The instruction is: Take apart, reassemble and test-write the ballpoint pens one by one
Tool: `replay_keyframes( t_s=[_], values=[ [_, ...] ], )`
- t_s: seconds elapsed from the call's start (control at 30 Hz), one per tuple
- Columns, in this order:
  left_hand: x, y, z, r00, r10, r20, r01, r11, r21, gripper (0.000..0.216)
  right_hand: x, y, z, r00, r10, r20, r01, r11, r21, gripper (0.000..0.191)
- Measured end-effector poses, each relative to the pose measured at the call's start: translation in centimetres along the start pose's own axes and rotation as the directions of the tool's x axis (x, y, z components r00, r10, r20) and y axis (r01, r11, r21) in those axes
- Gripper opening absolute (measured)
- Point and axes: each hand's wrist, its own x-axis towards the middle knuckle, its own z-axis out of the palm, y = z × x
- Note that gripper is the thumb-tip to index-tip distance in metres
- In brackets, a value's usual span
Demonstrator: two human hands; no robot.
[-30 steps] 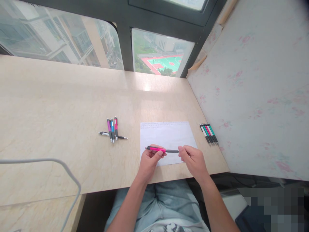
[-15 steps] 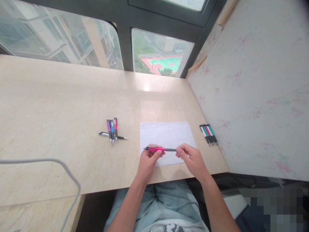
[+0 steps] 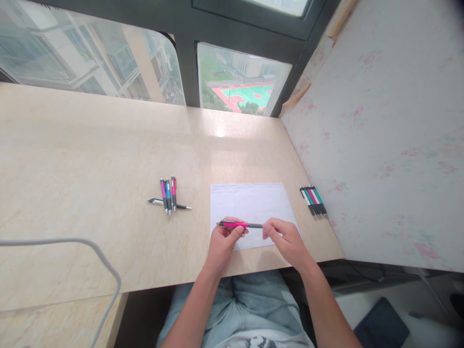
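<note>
A pink pen [image 3: 235, 224] with a black grip lies level between my hands, above a white sheet of paper [image 3: 250, 203]. My left hand [image 3: 226, 237] is closed around its pink barrel, the thumb pressed on the near side. At the other end, my right hand [image 3: 282, 237] pinches the tip of the pen, which its fingers hide. Rows of small marks run along the top of the paper, and both hands cover part of its lower half.
Left of the paper, a purple pen [image 3: 164, 195], a blue pen [image 3: 168, 197] and a pink-red pen [image 3: 174, 193] lie by a black-and-white pen [image 3: 155, 200]. Several pens [image 3: 313, 201] sit in a row near the wall [image 3: 380, 145]. A grey cable [image 3: 90, 244] crosses the left corner.
My right hand has shifted very slightly left along the pen's tip end. My left hand and the other pens look the same.
</note>
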Motion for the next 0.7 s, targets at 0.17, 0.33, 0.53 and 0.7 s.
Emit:
replay_keyframes(
  t_s=[0.17, 0.33, 0.53, 0.7],
  values=[
    [0.00, -0.03, -0.01, 1.000, -0.002, 0.002, 0.002, 1.000, 0.004, 0.016, 0.15, 0.02, -0.27, 0.998, 0.043, 0.043, -0.045, 0.997, 0.057, 0.040],
    [0.00, -0.04, -0.09, 1.000, -0.005, 0.007, 0.005, 1.000, 0.022, 0.015, 0.24, -0.05, -0.51, 1.000, -0.004, -0.026, 0.004, 1.000, 0.026, 0.026],
    [0.07, -0.05, -0.08, 1.000, -0.012, -0.014, 0.013, 0.999, 0.051, 0.019, 0.18, 0.34, -0.21, 0.999, 0.047, -0.015, -0.047, 0.999, -0.004, 0.043],
    [0.27, -0.17, -0.02, 0.998, -0.020, -0.067, 0.020, 1.000, 0.002, 0.021, 0.07, 0.22, -0.02, 0.999, -0.007, -0.041, 0.007, 1.000, -0.001, 0.018]
  ],
)
